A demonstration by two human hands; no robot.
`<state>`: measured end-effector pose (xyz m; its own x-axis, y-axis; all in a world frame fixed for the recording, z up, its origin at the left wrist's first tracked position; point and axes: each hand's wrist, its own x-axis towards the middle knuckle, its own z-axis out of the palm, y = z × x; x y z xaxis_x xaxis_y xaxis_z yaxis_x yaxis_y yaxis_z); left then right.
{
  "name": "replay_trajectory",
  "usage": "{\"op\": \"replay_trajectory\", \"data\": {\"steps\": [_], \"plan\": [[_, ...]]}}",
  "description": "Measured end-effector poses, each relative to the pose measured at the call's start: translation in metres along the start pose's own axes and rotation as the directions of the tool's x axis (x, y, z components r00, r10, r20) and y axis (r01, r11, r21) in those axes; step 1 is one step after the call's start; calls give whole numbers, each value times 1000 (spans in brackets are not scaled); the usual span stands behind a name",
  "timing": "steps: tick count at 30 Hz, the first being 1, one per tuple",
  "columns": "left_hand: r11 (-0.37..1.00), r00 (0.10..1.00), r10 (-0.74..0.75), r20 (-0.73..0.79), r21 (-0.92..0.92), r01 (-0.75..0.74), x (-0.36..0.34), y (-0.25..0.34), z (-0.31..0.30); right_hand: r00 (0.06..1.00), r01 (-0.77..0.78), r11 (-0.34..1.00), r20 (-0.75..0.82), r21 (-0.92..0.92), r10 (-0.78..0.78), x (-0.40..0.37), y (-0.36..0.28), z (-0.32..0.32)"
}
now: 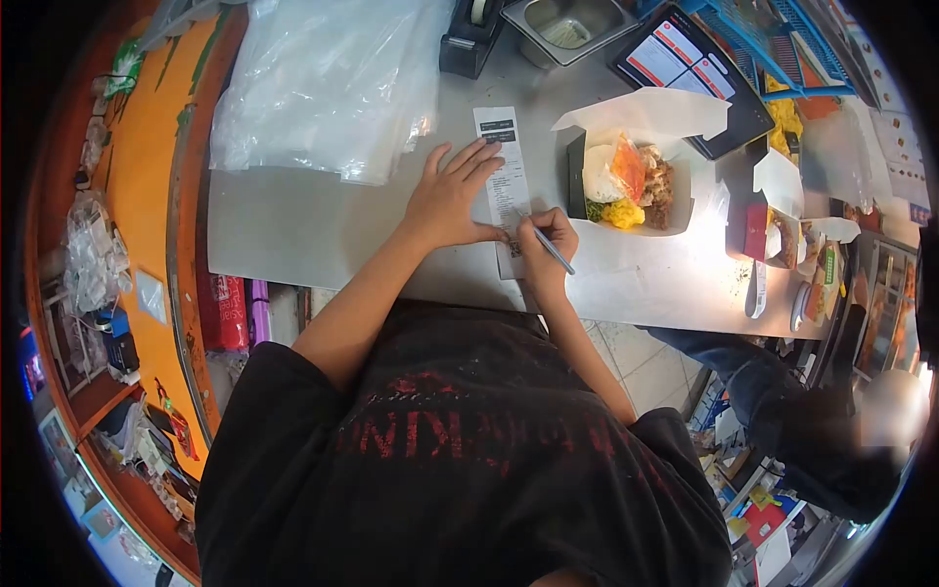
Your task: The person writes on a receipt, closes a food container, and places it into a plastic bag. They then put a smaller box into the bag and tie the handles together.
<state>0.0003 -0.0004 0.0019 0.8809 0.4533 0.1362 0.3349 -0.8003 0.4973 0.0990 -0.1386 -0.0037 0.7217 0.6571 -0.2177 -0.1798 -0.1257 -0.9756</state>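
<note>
A long printed receipt (507,186) lies flat on the metal counter in front of me. My left hand (458,196) rests on its left side, fingers spread, with fingertips and thumb on the paper. In my right hand (548,245) a pen (556,251) is gripped, its tip at the lower half of the receipt. To the right stands an open takeaway box (685,207) with its white lid raised. Rice, an orange-red topping, yellow food and browned meat pieces (657,186) show inside.
Clear plastic bags (323,88) cover the counter's back left. Behind are a tape dispenser (473,39), a metal pan (567,29), a tablet (685,73) and a blue basket (782,39). A smaller open box (778,230) stands right; another person's dark sleeve (734,357) is near the counter.
</note>
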Motion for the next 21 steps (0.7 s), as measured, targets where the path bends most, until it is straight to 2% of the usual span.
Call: {"op": "replay_trajectory", "data": {"steps": [1, 3, 4, 6, 10, 12, 13, 14, 15, 16, 17, 18, 20, 21], "plan": [[1000, 1000, 3, -7, 4, -3, 0, -1, 1, 1000, -2, 1000, 3, -3, 2, 0, 3, -2], [1000, 1000, 6, -16, 12, -6, -1, 0, 1, 978, 134, 970, 185, -204, -97, 2, 10, -2], [1000, 1000, 8, -6, 2, -8, 0, 0, 0, 978, 135, 970, 185, -200, -98, 3, 9, 0], [1000, 1000, 4, 4, -6, -4, -1, 0, 0, 1000, 16, 999, 13, -43, -15, 2, 6, 2], [1000, 1000, 7, -11, -6, -8, 0, 0, 1, 990, 34, 998, 133, 60, -41, 6, 6, -13], [1000, 1000, 8, 8, -10, -8, -1, 0, 1, 959, 75, 982, 284, -176, -23, 8, 7, -18], [1000, 1000, 9, 11, -1, -9, -2, 0, 2, 979, 154, 923, 182, -353, -93, 5, 6, -15], [1000, 1000, 13, 10, 12, -13, -1, -1, 2, 979, 158, 923, 178, -352, -99, 4, 1, -14], [1000, 1000, 24, 6, 17, -24, -1, -1, 1, 942, 328, 830, 90, -452, -323, 4, -5, -13], [1000, 1000, 19, 8, 20, -19, -2, 0, 0, 841, 457, 690, 20, -561, -540, 4, -11, -13], [999, 1000, 29, 11, 23, -29, -1, 1, -1, 837, 487, 668, 80, -563, -542, 2, -16, -15], [996, 997, 79, 6, 27, -79, 0, 2, 0, 821, 487, 658, 44, -574, -569, 4, -21, -17], [1000, 1000, -6, 14, 25, 5, -1, 4, 2, 709, 656, 496, 242, -569, -662, 9, -33, -18], [998, 998, 61, 8, 26, -61, 0, 7, 2, 755, 617, 513, 264, -597, -600, 9, -38, -15]]}}
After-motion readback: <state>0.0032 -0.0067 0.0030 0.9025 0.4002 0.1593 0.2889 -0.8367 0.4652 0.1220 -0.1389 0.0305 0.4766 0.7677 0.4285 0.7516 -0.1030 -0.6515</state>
